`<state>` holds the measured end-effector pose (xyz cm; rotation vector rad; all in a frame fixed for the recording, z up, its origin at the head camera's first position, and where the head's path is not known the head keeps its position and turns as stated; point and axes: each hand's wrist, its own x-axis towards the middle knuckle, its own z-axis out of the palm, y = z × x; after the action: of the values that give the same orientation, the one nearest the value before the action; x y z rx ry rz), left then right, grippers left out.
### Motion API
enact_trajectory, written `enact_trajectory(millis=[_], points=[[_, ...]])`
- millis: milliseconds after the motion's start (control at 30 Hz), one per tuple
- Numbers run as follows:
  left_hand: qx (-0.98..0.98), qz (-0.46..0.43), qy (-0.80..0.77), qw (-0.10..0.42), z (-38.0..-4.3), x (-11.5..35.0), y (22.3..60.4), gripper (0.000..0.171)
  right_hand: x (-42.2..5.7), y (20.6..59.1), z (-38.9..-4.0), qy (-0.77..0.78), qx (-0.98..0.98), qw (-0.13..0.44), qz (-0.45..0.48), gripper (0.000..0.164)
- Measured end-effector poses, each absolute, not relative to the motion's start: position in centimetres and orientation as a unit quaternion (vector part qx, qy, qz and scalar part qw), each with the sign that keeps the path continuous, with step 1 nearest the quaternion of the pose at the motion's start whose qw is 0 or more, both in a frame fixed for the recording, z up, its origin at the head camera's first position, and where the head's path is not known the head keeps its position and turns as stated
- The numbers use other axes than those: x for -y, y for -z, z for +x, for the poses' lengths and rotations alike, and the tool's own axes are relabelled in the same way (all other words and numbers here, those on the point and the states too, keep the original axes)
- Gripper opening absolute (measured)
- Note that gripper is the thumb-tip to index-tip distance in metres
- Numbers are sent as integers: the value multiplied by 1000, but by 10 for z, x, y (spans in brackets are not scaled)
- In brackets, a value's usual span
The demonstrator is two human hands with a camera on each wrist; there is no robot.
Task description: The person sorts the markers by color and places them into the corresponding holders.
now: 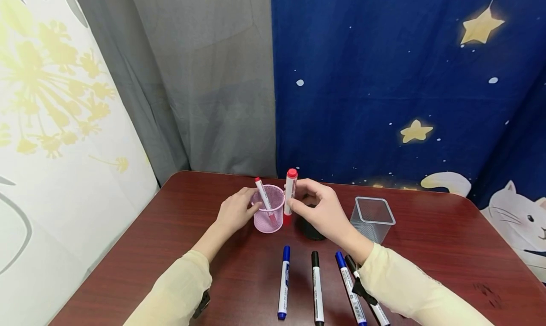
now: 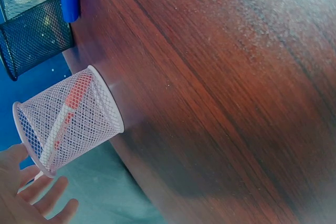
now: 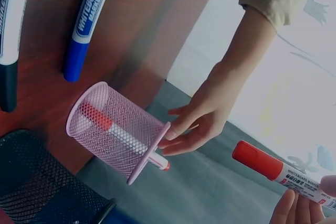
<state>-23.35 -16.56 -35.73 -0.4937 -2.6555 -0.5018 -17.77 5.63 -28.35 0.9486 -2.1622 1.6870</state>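
A pink mesh pen cup (image 1: 261, 223) stands upright on the table with a red whiteboard marker (image 1: 263, 193) leaning inside, cap end down in the mesh or not I cannot tell. My left hand (image 1: 234, 211) holds the cup at its rim, thumb in front and fingers round the far side. Just right of the cup, my right hand (image 1: 323, 208) pinches a second red whiteboard marker (image 3: 294, 178) upright between thumb and fingers. Behind that hand, partly hidden, is a black mesh pen cup (image 2: 39, 38).
A grey square mesh holder (image 1: 373, 226) stands to the right. Nearer me lie a blue marker (image 1: 284, 283), a black marker (image 1: 317, 288), another blue marker (image 1: 351, 290) and another black marker (image 1: 378, 312), partly under my right sleeve. Curtains hang behind the table (image 1: 170, 264).
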Motion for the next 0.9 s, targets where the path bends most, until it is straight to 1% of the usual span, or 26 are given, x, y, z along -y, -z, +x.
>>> enact_trajectory(millis=[300,467,767,900], points=[[950,-172,180,190,-234,165,357,37,-47,258,-173,-570,750,132,308,24],[950,-172,179,191,-234,166,357,37,-43,255,-181,-575,750,136,296,23],[949,-172,180,195,-235,166,358,36,-40,274,-217,-578,751,150,281,23],[948,-172,182,194,-235,165,358,37,-36,278,-224,-574,754,161,275,23]])
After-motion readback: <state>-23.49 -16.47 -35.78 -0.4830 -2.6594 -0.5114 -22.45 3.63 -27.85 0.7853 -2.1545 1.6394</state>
